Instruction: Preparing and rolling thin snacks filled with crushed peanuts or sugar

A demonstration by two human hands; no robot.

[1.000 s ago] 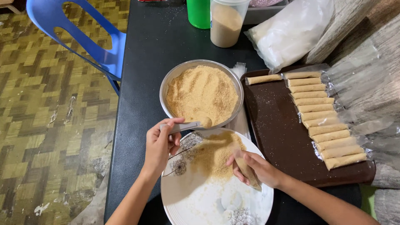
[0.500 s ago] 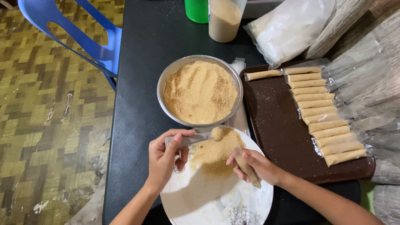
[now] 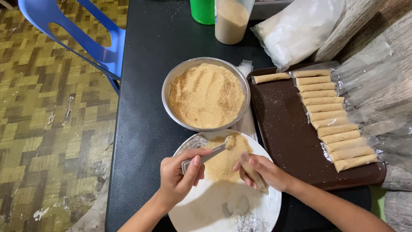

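Note:
My left hand (image 3: 178, 176) grips a small metal spoon (image 3: 214, 151) whose bowl carries tan crumbs over a white plate (image 3: 201, 210). A heap of the same crumbs (image 3: 221, 161) lies on the plate's far half. My right hand (image 3: 266, 172) holds a thin clear plastic tube (image 3: 257, 178) partly filled with crumbs, tilted beside the heap. Just beyond the plate stands a round metal bowl (image 3: 171, 86) full of tan crumbs.
A brown tray (image 3: 283, 129) on the right carries several filled tubes (image 3: 330, 116) in a column, their clear ends hanging off. A green cup (image 3: 202, 10), a crumb-filled container (image 3: 229, 21) and a white plastic bag (image 3: 300, 30) stand at the back. A blue chair (image 3: 86, 43) is left of the black table (image 3: 146, 77).
My left hand brought the spoon from the bowl's rim down over the plate, now loaded with crumbs. My right hand kept the tube beside the heap.

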